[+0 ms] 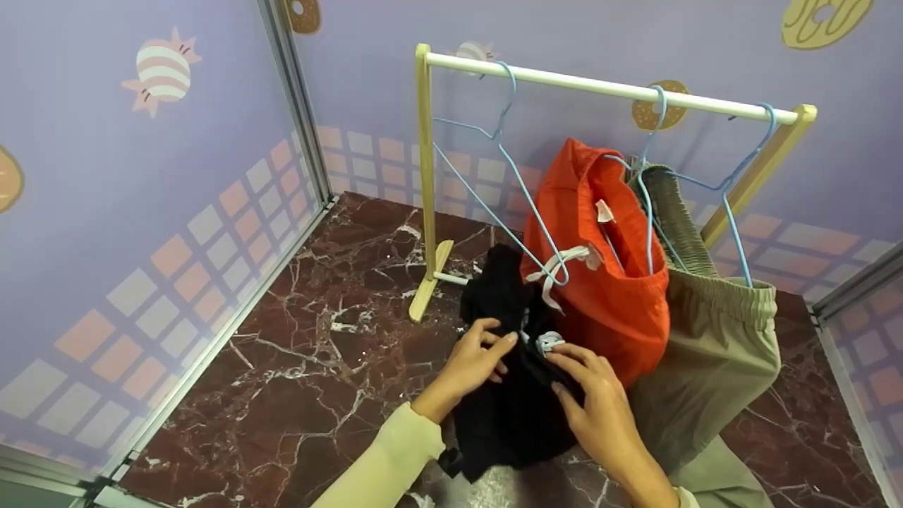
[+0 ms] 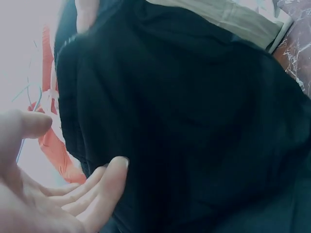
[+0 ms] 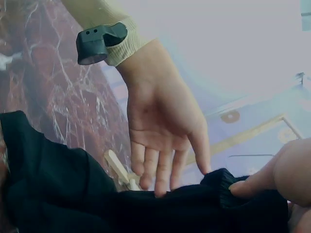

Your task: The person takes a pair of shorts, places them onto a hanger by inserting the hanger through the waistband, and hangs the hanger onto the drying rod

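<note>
Black pants (image 1: 515, 416) with a gathered waistband hang in front of me, held up at the waist above the dark floor. My right hand (image 1: 596, 395) pinches the waistband; the right wrist view shows its thumb (image 3: 252, 187) pressed on the ribbed edge. A white bunched bit, drawstring or label, shows near these fingertips. My left hand (image 1: 480, 356) touches the other side of the waist. Its fingers (image 2: 104, 194) lie loosely against the cloth, with the thumb apart from it. Beyond the pants, a bare blue hanger (image 1: 499, 134) hangs from the rack.
The small clothes rack (image 1: 578, 83) has a white bar and wooden posts. Orange shorts (image 1: 621, 317) with a white drawstring and khaki pants (image 1: 712, 353) hang on blue hangers at its right, close to my right hand. Patterned walls enclose the marbled floor (image 1: 303, 381).
</note>
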`<action>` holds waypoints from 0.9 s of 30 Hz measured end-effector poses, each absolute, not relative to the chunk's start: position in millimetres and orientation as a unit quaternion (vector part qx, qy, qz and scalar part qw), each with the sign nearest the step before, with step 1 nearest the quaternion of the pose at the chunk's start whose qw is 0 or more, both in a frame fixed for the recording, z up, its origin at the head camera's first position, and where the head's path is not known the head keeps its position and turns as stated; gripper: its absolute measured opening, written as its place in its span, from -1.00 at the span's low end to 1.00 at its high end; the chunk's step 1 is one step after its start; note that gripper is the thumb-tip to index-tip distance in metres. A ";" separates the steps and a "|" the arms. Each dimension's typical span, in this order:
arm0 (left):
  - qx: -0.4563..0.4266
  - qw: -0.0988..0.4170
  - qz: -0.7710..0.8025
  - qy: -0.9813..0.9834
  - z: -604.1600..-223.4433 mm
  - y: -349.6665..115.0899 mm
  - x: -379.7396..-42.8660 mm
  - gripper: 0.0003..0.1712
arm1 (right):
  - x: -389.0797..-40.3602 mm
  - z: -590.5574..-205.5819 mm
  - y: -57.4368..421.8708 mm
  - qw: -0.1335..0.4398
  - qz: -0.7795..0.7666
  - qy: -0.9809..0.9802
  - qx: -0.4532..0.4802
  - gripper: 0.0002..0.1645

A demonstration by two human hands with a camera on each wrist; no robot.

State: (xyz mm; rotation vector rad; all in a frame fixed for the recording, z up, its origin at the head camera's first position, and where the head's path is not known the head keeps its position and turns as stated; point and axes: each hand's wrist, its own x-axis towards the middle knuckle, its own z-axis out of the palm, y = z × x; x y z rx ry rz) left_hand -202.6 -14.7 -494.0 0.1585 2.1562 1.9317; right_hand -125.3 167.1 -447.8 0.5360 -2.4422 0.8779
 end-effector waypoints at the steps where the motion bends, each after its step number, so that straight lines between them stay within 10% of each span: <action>1: 0.048 0.118 0.661 0.739 -495.3 -15.0 -203.8 -0.33 | -124.5 -447.3 167.3 0.250 0.311 -0.893 0.208 -0.46; 27: -0.023 0.103 0.687 0.719 -510.5 -24.4 -223.8 -0.37 | -100.8 -430.9 169.9 0.258 0.305 -0.854 0.334 -0.42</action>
